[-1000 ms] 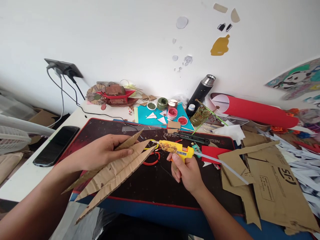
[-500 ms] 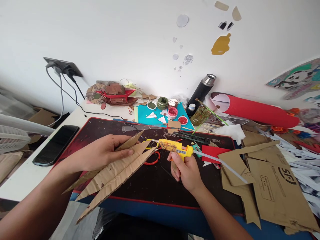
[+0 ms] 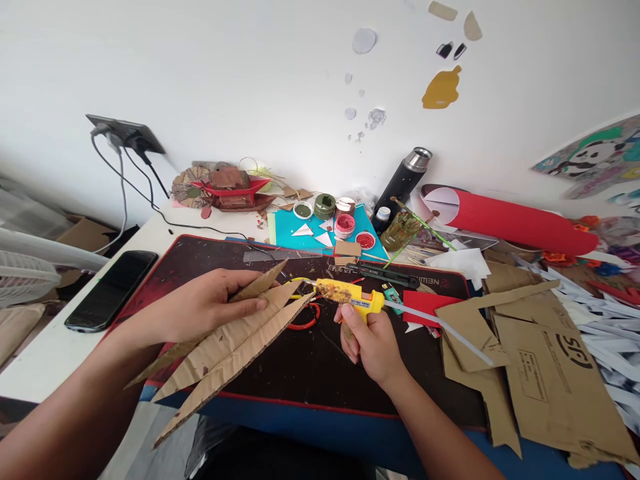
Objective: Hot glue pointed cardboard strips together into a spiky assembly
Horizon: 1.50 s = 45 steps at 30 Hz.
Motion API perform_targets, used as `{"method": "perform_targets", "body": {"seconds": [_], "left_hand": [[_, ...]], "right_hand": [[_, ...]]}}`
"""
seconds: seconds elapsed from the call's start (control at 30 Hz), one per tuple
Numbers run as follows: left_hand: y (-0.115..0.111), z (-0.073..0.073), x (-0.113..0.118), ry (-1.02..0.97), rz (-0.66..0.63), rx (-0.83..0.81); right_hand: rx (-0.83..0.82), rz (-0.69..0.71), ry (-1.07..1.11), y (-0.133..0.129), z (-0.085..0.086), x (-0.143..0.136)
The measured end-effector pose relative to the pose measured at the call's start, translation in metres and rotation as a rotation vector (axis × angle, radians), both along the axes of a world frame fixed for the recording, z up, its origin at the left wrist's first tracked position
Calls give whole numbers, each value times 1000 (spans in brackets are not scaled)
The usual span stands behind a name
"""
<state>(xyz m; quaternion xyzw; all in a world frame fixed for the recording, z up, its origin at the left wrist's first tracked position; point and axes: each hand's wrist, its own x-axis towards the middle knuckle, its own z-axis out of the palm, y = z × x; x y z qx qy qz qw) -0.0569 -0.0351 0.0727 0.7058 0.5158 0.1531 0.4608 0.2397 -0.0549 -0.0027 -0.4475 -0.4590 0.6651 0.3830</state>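
Pointed, leaf-shaped cardboard pieces [image 3: 233, 345] are gripped by my left hand [image 3: 215, 305], thumb on top, above the left part of the dark mat. My right hand [image 3: 373, 340] is wrapped round the handle of a yellow glue gun [image 3: 345, 295], smeared with residue on its barrel. A long translucent glue stick [image 3: 445, 327] sticks out of its rear. The gun's nozzle points left and is at the upper right tips of the cardboard pieces; whether it touches them is hard to tell.
Behind the dark mat [image 3: 310, 373] stand paint jars [image 3: 325, 207], a black thermos [image 3: 405, 180] and a model boat [image 3: 233, 190]. Cut cardboard [image 3: 555, 387] and white paper strips lie right, with a red roll [image 3: 520, 220] behind. A phone [image 3: 113, 291] lies left.
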Motion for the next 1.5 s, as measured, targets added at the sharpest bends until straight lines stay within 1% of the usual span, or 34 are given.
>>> {"method": "perform_targets", "body": {"seconds": [0.1,0.17,0.33,0.57,0.83,1.0,1.17,1.33,1.5], "left_hand": [[1,-1,-1,6,-2,-94],[1,-2,-1,18,9,-108],[3,-3,0,18,0,-85],[3,-3,0,52,-32,-68],[1,-3,2,73,-1,-78],[1,-3,1,57,7,-91],[1,-3,1,39,5,-78],[1,-4,1,48,3,-96],[1,-3,1,77,8,-69]], "right_hand": [[-11,-2,0,-1,-2,1],[-20,-3,10,-1,-3,2],[-25,24,32,-2,-3,3],[-21,26,17,-3,-4,1],[-14,-4,-21,-6,-7,-3],[-12,5,-45,-7,-6,-4],[12,-15,-55,-9,-5,-7],[21,-22,-75,-10,-4,-7],[29,-23,-75,-11,-3,-7]]}}
